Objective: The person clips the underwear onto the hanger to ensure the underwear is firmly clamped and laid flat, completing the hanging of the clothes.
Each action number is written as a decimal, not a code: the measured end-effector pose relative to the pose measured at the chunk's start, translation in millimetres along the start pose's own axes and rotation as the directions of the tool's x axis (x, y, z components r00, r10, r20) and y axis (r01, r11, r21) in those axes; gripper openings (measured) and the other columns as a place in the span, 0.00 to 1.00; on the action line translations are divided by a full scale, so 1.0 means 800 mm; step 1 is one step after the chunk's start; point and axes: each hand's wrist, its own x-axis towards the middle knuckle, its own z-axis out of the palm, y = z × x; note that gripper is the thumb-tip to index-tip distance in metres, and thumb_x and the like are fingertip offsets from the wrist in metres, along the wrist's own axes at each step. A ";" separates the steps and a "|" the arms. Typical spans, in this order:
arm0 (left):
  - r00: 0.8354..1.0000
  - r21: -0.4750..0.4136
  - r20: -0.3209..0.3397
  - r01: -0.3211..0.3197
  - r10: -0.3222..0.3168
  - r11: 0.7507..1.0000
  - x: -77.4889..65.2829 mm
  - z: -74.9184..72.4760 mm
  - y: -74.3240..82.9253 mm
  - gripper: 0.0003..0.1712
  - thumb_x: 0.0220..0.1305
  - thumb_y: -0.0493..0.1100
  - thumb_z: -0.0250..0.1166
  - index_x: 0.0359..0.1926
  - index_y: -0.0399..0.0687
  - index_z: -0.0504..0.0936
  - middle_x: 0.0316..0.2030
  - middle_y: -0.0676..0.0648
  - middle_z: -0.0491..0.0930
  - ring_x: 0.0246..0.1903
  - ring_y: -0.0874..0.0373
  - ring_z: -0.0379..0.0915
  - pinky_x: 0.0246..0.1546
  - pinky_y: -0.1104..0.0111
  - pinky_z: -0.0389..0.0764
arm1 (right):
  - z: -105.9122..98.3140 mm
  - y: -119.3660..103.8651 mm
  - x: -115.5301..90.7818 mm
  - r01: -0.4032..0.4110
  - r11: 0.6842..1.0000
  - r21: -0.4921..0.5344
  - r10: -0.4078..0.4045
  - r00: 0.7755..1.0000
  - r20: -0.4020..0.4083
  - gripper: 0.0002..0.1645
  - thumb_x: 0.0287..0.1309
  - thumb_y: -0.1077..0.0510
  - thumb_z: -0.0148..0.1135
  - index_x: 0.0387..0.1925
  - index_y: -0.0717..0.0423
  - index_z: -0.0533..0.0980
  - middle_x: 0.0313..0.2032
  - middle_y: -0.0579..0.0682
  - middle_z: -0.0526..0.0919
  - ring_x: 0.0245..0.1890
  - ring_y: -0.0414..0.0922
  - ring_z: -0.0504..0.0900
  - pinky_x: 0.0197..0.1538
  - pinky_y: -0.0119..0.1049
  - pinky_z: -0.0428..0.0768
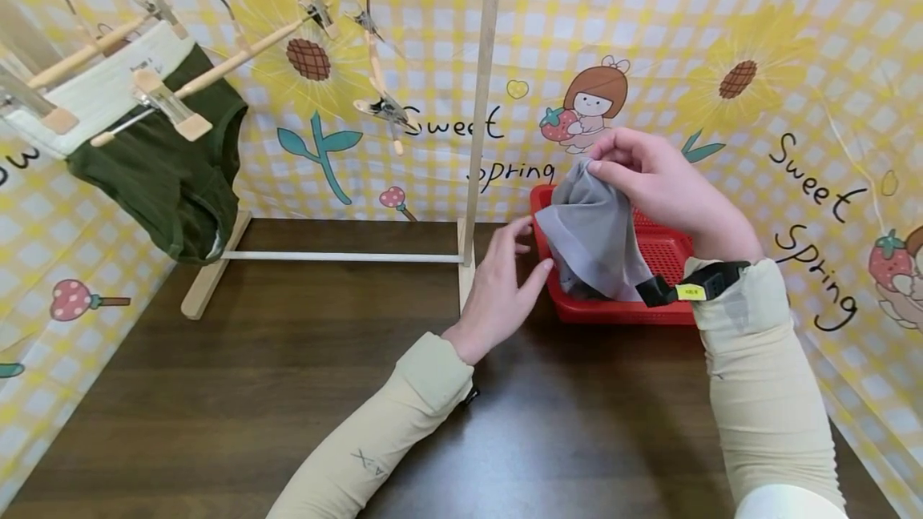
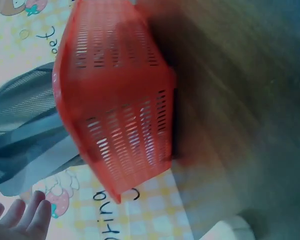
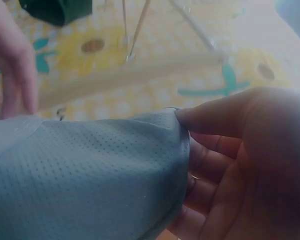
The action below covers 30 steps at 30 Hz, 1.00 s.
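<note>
My right hand (image 1: 667,187) pinches a grey garment (image 1: 594,235) between thumb and fingers at its top. The cloth hangs in folds over the red basket (image 1: 627,315), its lower part inside the rim. Tiny perforations show in the garment (image 3: 105,160) in the right wrist view, where the thumb presses on its edge. My left hand (image 1: 497,287), fingers spread and slightly bent, is beside the basket's left wall and holds nothing. In the left wrist view the slotted basket (image 2: 125,115) appears close up, with the grey cloth (image 2: 30,145) rising above its rim.
Left of the basket stands a clothes rack (image 1: 483,102) with a white top rail. Dark green briefs (image 1: 166,158) with a white waistband hang from a clip hanger at the left. More wooden clip hangers (image 1: 382,94) hang beside them. A patterned cloth surrounds the dark wooden table (image 1: 288,423).
</note>
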 end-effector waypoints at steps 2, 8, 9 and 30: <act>0.999 -0.018 -0.054 -0.001 0.000 1.000 0.003 -0.004 0.001 0.34 0.71 0.40 0.65 0.72 0.43 0.62 0.62 0.43 0.68 0.51 0.52 0.75 0.55 0.63 0.77 | 0.004 -0.008 -0.003 0.024 1.000 0.010 -0.024 1.000 -0.005 0.07 0.73 0.61 0.58 0.46 0.63 0.76 0.34 0.54 0.81 0.32 0.46 0.77 0.34 0.32 0.72; 0.990 0.009 -0.090 -0.111 0.111 0.994 0.012 -0.018 0.007 0.19 0.70 0.34 0.62 0.61 0.40 0.77 0.54 0.45 0.77 0.51 0.55 0.75 0.55 0.68 0.74 | 0.014 -0.022 -0.009 0.097 0.994 0.054 -0.097 0.995 0.003 0.06 0.73 0.62 0.58 0.45 0.63 0.77 0.33 0.56 0.80 0.30 0.47 0.77 0.34 0.33 0.73; 0.987 0.014 -0.091 -0.130 0.131 0.991 0.013 -0.022 0.009 0.16 0.70 0.34 0.61 0.57 0.40 0.80 0.51 0.46 0.79 0.50 0.56 0.76 0.54 0.68 0.74 | 0.016 -0.022 -0.009 0.109 0.992 0.059 -0.109 0.994 0.005 0.06 0.73 0.62 0.58 0.45 0.63 0.77 0.33 0.56 0.80 0.30 0.47 0.77 0.33 0.33 0.73; 0.941 -0.121 -0.299 -0.204 0.160 0.971 0.020 -0.111 0.076 0.20 0.74 0.30 0.46 0.56 0.42 0.80 0.41 0.48 0.83 0.15 0.61 0.60 0.17 0.67 0.65 | 0.066 -0.037 -0.039 0.242 0.968 -0.060 -0.245 0.969 -0.045 0.15 0.60 0.57 0.74 0.46 0.53 0.79 0.41 0.43 0.82 0.42 0.39 0.80 0.46 0.39 0.79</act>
